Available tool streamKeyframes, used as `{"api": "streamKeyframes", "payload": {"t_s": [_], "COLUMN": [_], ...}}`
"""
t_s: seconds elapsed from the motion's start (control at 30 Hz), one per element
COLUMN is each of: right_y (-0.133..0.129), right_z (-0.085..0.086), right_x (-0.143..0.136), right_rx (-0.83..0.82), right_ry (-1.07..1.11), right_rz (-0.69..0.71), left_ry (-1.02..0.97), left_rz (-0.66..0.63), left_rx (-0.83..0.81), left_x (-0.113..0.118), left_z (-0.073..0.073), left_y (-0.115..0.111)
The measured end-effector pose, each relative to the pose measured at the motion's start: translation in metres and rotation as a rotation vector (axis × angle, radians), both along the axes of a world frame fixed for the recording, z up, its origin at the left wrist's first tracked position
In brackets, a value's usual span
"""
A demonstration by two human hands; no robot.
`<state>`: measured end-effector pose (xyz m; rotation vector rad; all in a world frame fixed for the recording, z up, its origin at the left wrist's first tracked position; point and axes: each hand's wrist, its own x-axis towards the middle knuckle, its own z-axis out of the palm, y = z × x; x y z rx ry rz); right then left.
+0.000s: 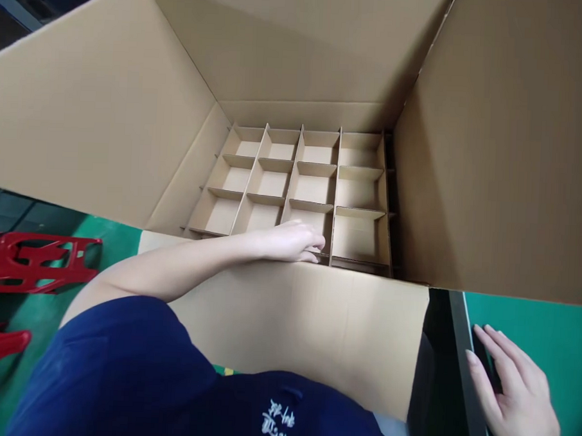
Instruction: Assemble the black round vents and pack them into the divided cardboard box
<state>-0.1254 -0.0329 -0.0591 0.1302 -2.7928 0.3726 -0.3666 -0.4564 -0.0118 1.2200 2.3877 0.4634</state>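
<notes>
Inside the open cardboard box, a cardboard divider [298,180] forms a grid of several square cells. My left hand [297,241] reaches across the near flap [306,315] to the front of the grid. Its fingers and thumb are curled together at the divider's front edge, and the fingertips are partly hidden there. On the right, my right hand [519,388] lies with fingers stretched out at the edge of a green-topped table [522,321]. It holds nothing.
Tall box flaps stand up on the left [84,106], back [298,45] and right [511,137]. Red plastic frames [38,261] lie on the green floor at the left. A dark gap separates the near flap from the table's metal edge [468,367].
</notes>
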Motion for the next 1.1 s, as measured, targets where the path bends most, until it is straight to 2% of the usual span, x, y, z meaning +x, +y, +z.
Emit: {"api": "streamKeyframes", "payload": {"t_s": [0.1, 0.2, 0.3, 0.37, 0.47, 0.53, 0.67, 0.8, 0.87, 0.97, 1.1], "right_y": [-0.004, -0.009, -0.014, -0.017, -0.019, -0.019, -0.019, -0.019, -0.017, -0.012, -0.008], "right_z": [0.001, 0.004, 0.006, 0.009, 0.012, 0.014, 0.019, 0.022, 0.023, 0.021, 0.018], "right_x": [-0.001, -0.001, -0.001, -0.001, -0.002, -0.002, -0.003, -0.002, -0.001, 0.001, 0.007], "right_rx": [0.029, 0.071, 0.117, 0.135, 0.143, 0.139, 0.126, 0.122, 0.115, 0.098, 0.074], "right_ry": [0.015, 0.020, 0.024, 0.019, 0.005, -0.002, -0.014, -0.014, -0.014, -0.011, 0.013], "right_rz": [0.008, -0.009, -0.023, -0.028, -0.039, -0.047, -0.050, -0.043, -0.041, -0.035, -0.017], "left_ry": [0.007, 0.028, 0.122, 0.189, 0.232, 0.244, 0.110, 0.028, 0.027, 0.047, 0.083], "left_rz": [-0.012, -0.109, -0.221, -0.353, -0.555, -0.602, -0.555, -0.558, -0.561, -0.539, -0.500], "left_rx": [-0.050, 0.133, 0.337, 0.363, 0.257, 0.158, -0.010, -0.364, -0.472, -0.500, -0.425], "left_x": [0.003, -0.004, -0.018, -0.028, -0.040, -0.046, -0.058, -0.057, -0.053, -0.043, -0.032], "left_z": [-0.006, -0.008, -0.005, -0.005, -0.009, -0.014, -0.021, -0.024, -0.023, -0.011, 0.020], "left_y": [-0.001, 0.013, 0.050, 0.083, 0.131, 0.154, 0.186, 0.216, 0.228, 0.234, 0.221]}}
